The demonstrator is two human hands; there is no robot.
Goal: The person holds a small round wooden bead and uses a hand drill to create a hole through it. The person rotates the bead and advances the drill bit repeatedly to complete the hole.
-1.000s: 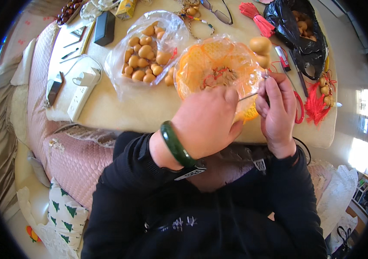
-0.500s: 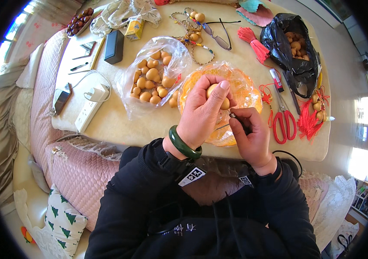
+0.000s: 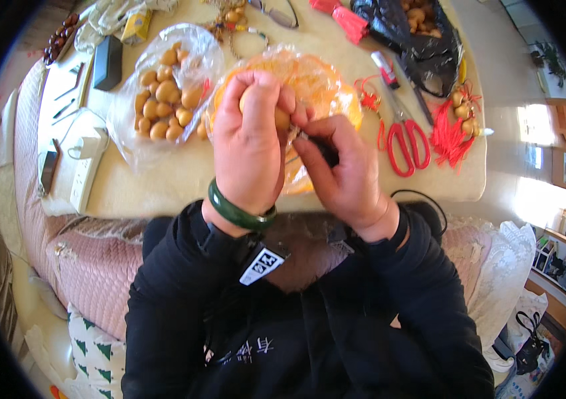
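My left hand (image 3: 249,143), with a green bangle at its wrist, is closed around a small tan gourd (image 3: 282,120); the fingers cover most of it. Close against its right side, my right hand (image 3: 352,169) pinches a dark tool (image 3: 327,154) whose thin metal tip points at the gourd. Whether the tip touches it I cannot tell. Beneath both hands lies an orange tray (image 3: 326,83) covered with clear plastic. Just left of the tray, a clear plastic bag (image 3: 123,136) holds several similar gourds (image 3: 166,92).
Red-handled scissors (image 3: 400,156), a red tassel with gourds (image 3: 452,133) and a black bag of gourds (image 3: 429,56) lie to the right. On the left are a white power strip (image 3: 87,174) and a dark box (image 3: 108,63). A black cord (image 3: 429,195) loops near my right wrist.
The whole view has shifted, so the table sits higher and further left. My left hand has turned and hides more of the gourd; both hands keep their hold.
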